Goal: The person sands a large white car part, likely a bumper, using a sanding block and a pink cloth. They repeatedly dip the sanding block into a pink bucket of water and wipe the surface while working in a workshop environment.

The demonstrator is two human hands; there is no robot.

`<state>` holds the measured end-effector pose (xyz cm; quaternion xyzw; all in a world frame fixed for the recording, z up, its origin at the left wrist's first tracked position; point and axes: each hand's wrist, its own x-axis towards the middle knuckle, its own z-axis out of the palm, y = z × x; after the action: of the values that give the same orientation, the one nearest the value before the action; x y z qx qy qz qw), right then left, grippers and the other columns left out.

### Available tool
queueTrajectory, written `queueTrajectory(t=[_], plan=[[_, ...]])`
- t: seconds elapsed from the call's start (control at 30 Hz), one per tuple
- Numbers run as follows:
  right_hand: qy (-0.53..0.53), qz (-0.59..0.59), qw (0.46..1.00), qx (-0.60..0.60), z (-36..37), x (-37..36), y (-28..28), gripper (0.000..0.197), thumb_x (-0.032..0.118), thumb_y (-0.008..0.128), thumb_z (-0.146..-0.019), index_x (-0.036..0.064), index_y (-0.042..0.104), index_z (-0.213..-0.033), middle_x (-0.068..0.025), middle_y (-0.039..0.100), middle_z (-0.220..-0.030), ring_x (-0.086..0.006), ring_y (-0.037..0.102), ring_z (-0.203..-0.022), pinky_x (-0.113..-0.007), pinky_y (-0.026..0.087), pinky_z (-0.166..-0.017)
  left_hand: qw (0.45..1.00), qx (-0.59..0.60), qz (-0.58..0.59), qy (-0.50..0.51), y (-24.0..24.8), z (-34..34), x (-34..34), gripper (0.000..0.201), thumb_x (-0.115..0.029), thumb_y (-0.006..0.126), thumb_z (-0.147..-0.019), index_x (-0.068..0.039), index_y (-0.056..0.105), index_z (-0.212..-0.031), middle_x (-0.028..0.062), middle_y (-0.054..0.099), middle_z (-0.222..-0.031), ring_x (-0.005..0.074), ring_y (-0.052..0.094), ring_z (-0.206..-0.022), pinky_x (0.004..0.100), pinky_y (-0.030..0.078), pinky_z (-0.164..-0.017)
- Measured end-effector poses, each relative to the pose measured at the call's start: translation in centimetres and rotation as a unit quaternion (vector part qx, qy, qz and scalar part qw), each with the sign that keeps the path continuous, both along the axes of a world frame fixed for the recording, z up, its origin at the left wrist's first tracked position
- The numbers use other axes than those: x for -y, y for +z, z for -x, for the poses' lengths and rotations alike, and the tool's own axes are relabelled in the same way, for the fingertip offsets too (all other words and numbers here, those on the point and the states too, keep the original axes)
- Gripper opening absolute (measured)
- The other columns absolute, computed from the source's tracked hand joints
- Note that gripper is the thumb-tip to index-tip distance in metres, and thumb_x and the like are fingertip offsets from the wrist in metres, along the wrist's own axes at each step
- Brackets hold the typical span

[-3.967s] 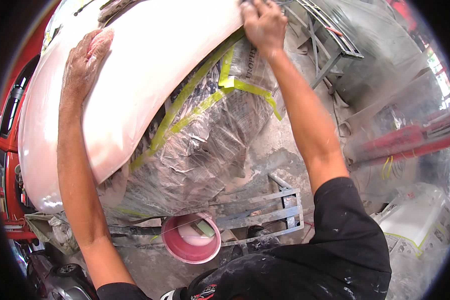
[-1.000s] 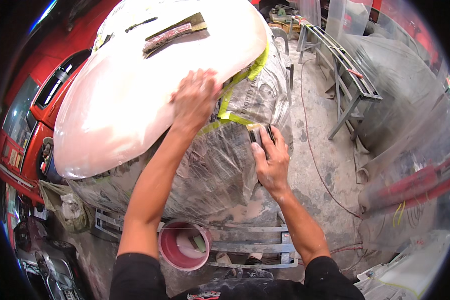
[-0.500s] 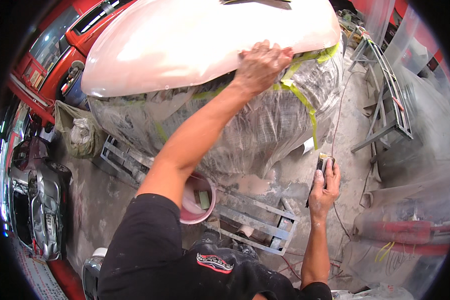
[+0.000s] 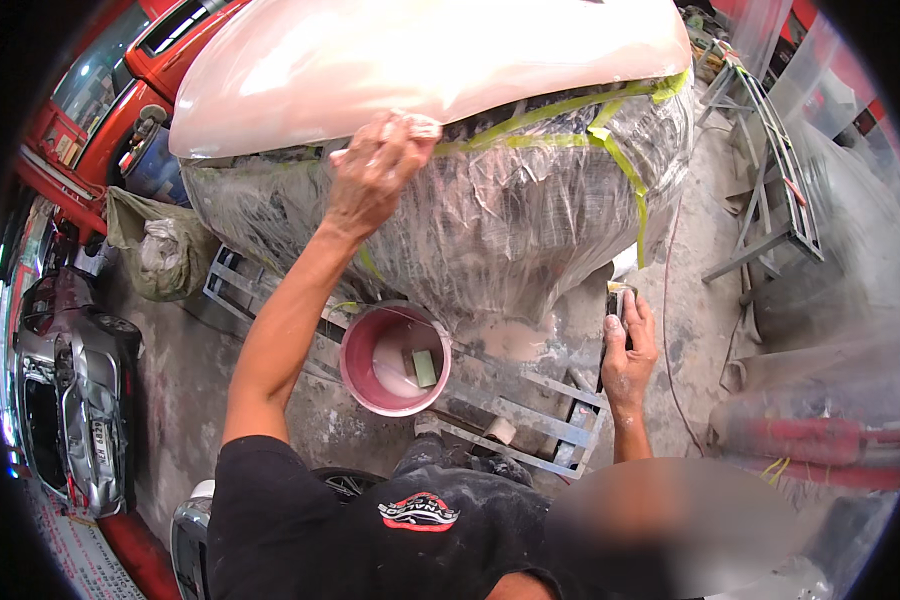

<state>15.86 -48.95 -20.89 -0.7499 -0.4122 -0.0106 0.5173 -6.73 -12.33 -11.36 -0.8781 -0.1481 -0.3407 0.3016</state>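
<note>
A smooth pale pink car hood (image 4: pixel 370 75) spans the top of the view. At its near edge, left of the middle, is my left hand (image 4: pixel 370 180), closed with fingers pressed on a pale pink wad (image 4: pixel 420 127); whether it is sponge or cloth I cannot tell. Clear plastic sheeting (image 4: pixel 510 230) hangs below the hood, held by yellow-green masking tape (image 4: pixel 625 170). My right hand (image 4: pixel 630 350) is lower right, away from the hood, gripping a dark sanding block (image 4: pixel 615 298) with a yellowish end.
Beneath my left arm a pink bucket (image 4: pixel 348 360) holds cloudy liquid and a green block (image 4: pixel 424 368). Metal frames (image 4: pixel 540 430) lie on the floor beside it. A metal stand (image 4: pixel 770 170) stands at the right, a sack (image 4: pixel 160 250) and damaged grey car (image 4: pixel 90 390) at the left.
My left hand has slid left along the hood's near edge, still holding the wad. The right hand has shifted slightly up and left with the sanding block. More of the bucket shows.
</note>
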Motion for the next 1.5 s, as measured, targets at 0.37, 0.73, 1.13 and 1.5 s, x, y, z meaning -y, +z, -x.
queueTrajectory(t=[0.37, 0.73, 1.13, 1.5], plan=[[0.026, -0.131, 0.782, -0.609, 8.8, -4.1, -3.6, 0.037, 0.021, 0.058, -0.107, 0.0028, 0.063, -0.139, -0.0025, 0.071, -0.112, -0.0108, 0.065, -0.096, -0.028, 0.054, -0.086, 0.917, 0.146, 0.37, -0.025, -14.3, 14.3, 10.6, 0.041, -0.021, 0.066, -0.102, -0.003, 0.06, -0.138, 0.0186, 0.067, -0.133, 0.0373, 0.063, -0.119, 0.0462, 0.049, -0.104], [0.017, -0.131, 0.795, -0.591, 15.9, -6.7, -2.1, 0.04, 0.018, 0.061, -0.106, 0.0014, 0.06, -0.143, -0.0017, 0.073, -0.111, -0.0085, 0.066, -0.09, -0.025, 0.055, -0.079, 0.862, 0.001, 0.507, 0.025, -27.5, 17.9, 14.3, 0.046, -0.026, 0.075, -0.091, -0.005, 0.063, -0.13, 0.0152, 0.065, -0.13, 0.0397, 0.059, -0.12, 0.0521, 0.045, -0.1], [0.085, 0.216, 0.971, -0.064, 25.2, -9.9, -8.6, 0.054, 0.028, 0.079, -0.09, 0.0058, 0.067, -0.138, -0.0289, 0.055, -0.145, -0.0412, 0.058, -0.13, -0.045, 0.045, -0.111, 0.068, 0.317, 0.936, -0.14, -24.4, 15.8, 18.6, 0.048, -0.041, 0.06, -0.107, -0.007, 0.055, -0.14, 0.0026, 0.066, -0.123, 0.0128, 0.064, -0.1, 0.0299, 0.053, -0.086], [0.196, 0.347, 0.908, -0.131, 30.9, -11.2, -10.5, 0.074, 0.023, 0.075, -0.093, 0.0058, 0.042, -0.158, -0.025, 0.062, -0.132, -0.0424, 0.062, -0.121, -0.044, 0.048, -0.105, -0.009, 0.472, 0.878, -0.082, -28.3, 22.3, 15.8, 0.034, -0.02, 0.056, -0.109, -0.001, 0.055, -0.138, 0.01, 0.067, -0.126, 0.0211, 0.068, -0.109, 0.0381, 0.057, -0.096]])
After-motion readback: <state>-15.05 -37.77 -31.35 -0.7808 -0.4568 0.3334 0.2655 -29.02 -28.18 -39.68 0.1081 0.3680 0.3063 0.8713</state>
